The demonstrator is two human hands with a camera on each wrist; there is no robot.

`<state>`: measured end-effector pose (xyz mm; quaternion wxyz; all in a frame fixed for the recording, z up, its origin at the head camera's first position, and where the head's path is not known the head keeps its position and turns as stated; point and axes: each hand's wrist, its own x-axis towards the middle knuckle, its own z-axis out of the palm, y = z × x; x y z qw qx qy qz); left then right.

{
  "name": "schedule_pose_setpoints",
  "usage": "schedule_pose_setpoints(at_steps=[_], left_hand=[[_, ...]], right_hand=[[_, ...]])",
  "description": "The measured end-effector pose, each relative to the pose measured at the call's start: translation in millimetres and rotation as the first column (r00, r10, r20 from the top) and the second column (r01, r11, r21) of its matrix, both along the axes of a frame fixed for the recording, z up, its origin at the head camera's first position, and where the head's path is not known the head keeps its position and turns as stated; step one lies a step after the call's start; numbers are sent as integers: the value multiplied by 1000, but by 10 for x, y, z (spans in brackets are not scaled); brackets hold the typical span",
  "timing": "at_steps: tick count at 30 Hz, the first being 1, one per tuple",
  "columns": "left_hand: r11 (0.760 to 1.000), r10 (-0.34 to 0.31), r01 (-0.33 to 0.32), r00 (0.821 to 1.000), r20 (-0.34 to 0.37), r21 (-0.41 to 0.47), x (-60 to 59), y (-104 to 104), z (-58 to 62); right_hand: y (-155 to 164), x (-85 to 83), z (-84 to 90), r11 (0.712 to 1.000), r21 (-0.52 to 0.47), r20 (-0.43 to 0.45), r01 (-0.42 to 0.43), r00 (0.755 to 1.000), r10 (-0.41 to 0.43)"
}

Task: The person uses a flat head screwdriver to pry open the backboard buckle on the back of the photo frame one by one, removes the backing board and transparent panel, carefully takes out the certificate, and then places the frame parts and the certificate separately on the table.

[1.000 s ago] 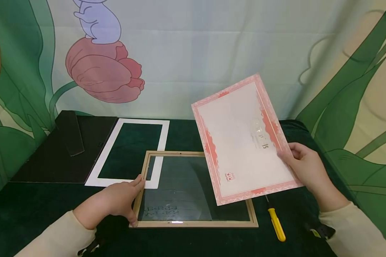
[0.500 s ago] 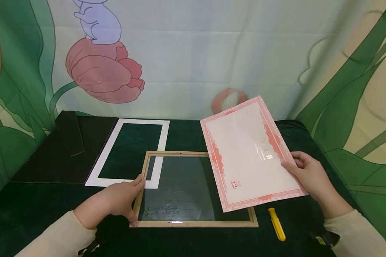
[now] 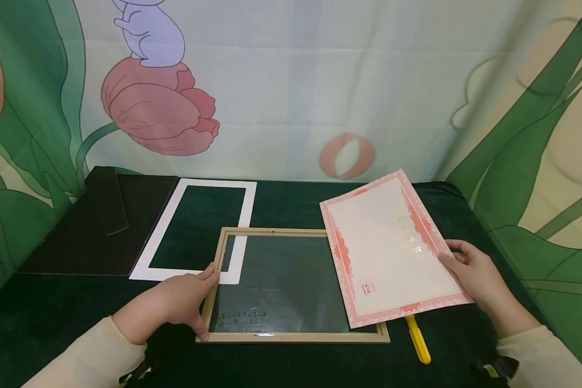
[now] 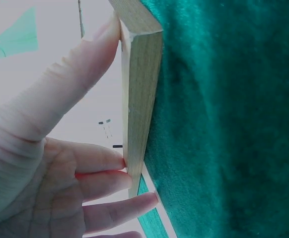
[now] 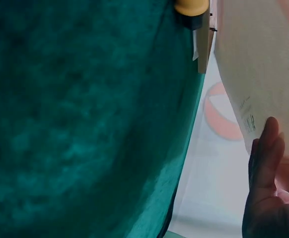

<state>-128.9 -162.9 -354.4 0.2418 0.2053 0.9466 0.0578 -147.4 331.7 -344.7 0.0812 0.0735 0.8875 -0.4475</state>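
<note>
My right hand (image 3: 472, 272) pinches a certificate sheet (image 3: 383, 258) with a pink ornamental border by its right edge. The sheet is tilted and overlaps the right part of a light wooden picture frame (image 3: 296, 338), hiding that corner. In the right wrist view the sheet's plain back (image 5: 258, 59) shows above the fingers. My left hand (image 3: 181, 302) rests against the frame's left side, its thumb at the near corner and its fingertips along the wood. The left wrist view shows the thumb and fairly straight fingers touching the wooden edge (image 4: 142, 94). A clear pane (image 3: 281, 291) fills the frame.
A white mat border (image 3: 155, 274) lies partly under the frame. Left of it is a black backing board (image 3: 77, 242) with a stand flap (image 3: 108, 199). A yellow-handled screwdriver (image 3: 418, 342) lies right of the frame on the dark green cloth (image 3: 271, 369). A printed curtain hangs behind.
My right hand has lowered the certificate and moved it slightly right, uncovering more of the frame and a pink ring printed on the curtain. The left hand and the frame stay put.
</note>
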Motion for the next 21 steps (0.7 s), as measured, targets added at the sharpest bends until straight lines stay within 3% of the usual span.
schedule_pose_setpoints(at_steps=[4, 10, 13, 16, 21], left_hand=[[1000, -4, 4, 1000, -15, -8, -7, -10, -26], [1000, -5, 5, 1000, -27, -2, -7, -25, -56], [1000, 0, 0, 1000, -24, 6, -2, -24, -51], [1000, 1, -1, 1000, -23, 12, 3, -23, -45], [1000, 1, -1, 1000, -23, 20, 6, -33, -47]], right_hand=[[49, 6, -43, 999, 14, 24, -40, 999, 40], [110, -8, -65, 964, 227, -1, -141, 989, 145], [161, -27, -86, 952, 271, -2, -141, 989, 147], [227, -51, -104, 956, 263, -3, -129, 991, 135], [358, -94, -110, 981, 168, 17, -99, 995, 97]])
